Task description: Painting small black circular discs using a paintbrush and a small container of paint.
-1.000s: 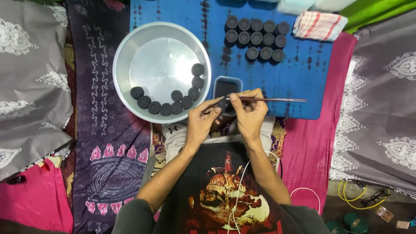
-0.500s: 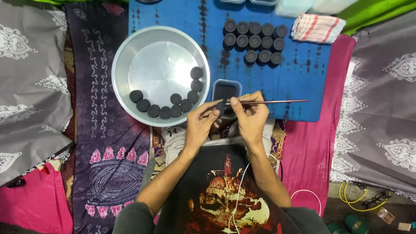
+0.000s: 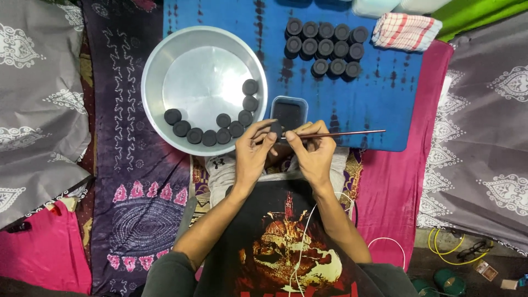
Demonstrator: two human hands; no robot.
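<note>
Pinching a small round black disc (image 3: 276,129), the left hand (image 3: 254,155) meets the right hand (image 3: 313,154) clamped on a thin brush (image 3: 341,133).

You get even, fairly bright light from above, with a soft sheen inside the metal bowl (image 3: 187,49). Your hands (image 3: 286,148) cast only faint shadows. Focus is sharp throughout; the lower corners fall darker, and straight edges bend slightly outward.

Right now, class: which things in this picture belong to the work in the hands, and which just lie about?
In use: left hand, small black disc, right hand, thin brush, dark paint tub, metal basin.
Lying about: checked cloth, yellow cable.
</note>
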